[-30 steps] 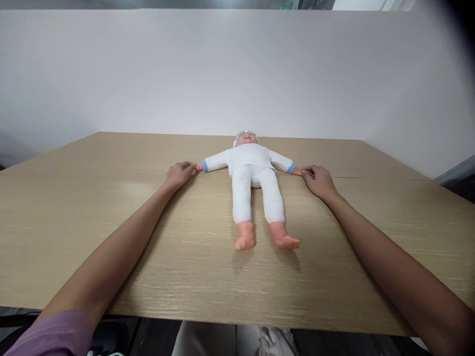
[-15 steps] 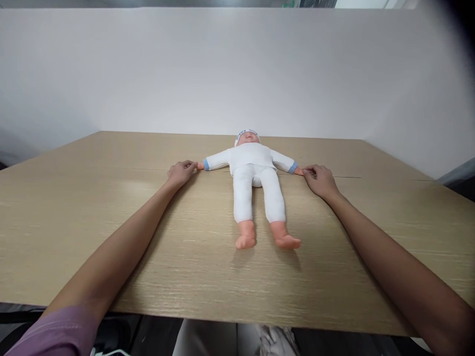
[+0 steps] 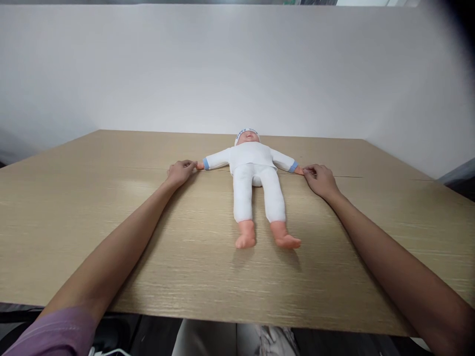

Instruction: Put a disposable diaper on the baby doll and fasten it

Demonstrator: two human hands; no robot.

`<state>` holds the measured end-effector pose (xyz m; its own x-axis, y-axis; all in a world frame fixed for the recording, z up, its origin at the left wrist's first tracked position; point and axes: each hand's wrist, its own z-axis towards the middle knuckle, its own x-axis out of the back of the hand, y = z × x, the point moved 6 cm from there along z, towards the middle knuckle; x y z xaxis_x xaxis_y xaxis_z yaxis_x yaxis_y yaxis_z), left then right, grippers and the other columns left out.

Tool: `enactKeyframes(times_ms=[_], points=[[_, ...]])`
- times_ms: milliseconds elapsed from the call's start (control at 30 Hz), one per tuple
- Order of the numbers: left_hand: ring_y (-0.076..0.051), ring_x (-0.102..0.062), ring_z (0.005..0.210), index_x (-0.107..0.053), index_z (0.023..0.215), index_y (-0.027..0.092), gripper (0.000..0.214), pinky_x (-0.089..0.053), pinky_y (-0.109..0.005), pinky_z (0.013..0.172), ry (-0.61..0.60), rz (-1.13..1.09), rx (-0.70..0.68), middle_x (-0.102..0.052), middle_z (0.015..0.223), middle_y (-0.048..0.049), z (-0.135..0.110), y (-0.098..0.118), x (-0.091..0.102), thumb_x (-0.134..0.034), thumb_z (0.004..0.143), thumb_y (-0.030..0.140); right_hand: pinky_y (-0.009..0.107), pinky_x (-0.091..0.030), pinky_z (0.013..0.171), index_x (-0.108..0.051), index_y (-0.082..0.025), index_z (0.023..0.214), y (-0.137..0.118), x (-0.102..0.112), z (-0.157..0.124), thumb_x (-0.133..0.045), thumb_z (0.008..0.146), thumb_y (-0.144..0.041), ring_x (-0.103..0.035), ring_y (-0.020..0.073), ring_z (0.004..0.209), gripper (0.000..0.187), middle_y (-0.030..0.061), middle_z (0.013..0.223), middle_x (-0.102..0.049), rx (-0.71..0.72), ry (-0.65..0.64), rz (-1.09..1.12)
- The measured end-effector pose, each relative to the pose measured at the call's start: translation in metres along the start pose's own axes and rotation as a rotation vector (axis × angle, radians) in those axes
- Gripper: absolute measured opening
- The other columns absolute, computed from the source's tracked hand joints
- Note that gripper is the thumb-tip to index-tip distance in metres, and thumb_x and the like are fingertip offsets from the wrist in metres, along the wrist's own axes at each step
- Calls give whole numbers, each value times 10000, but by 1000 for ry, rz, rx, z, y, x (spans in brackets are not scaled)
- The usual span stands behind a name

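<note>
A baby doll point(image 3: 253, 157) lies on its back on the wooden table point(image 3: 178, 267), head towards the far edge and feet towards me. It wears a white top and trousers with blue cuffs, and a white cap point(image 3: 246, 131) with blue lettering. Its arms are spread out to both sides. My left hand point(image 3: 181, 172) is closed, with thumb and fingers pinching the doll's hand on the left. On the other side, my right hand point(image 3: 320, 179) pinches the doll's other hand between its fingertips. Both my hands rest at the tabletop.
A pale partition wall point(image 3: 230, 69) stands behind the table and turns along the right side. A thin seam point(image 3: 347, 176) runs across the tabletop. My legs point(image 3: 211, 338) are under the near edge, with a white cable point(image 3: 115, 352) to their left.
</note>
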<state>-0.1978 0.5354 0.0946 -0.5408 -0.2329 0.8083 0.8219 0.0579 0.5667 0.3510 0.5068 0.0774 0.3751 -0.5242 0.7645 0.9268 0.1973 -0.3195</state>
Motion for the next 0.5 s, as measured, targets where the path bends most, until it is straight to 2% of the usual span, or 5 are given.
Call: enactKeyframes(times_ms=[500], points=[[-358,-658,1166,-791,1172,258,478,-483,-439,953,20,-2,-14,-782,1223,-96,0,0,-1,-513,955,582,561,-539,944,-728,-200,964,-3,2,-2,-537,926,-416,-693,378,1003,291,184,1040,-774,0,9,14]])
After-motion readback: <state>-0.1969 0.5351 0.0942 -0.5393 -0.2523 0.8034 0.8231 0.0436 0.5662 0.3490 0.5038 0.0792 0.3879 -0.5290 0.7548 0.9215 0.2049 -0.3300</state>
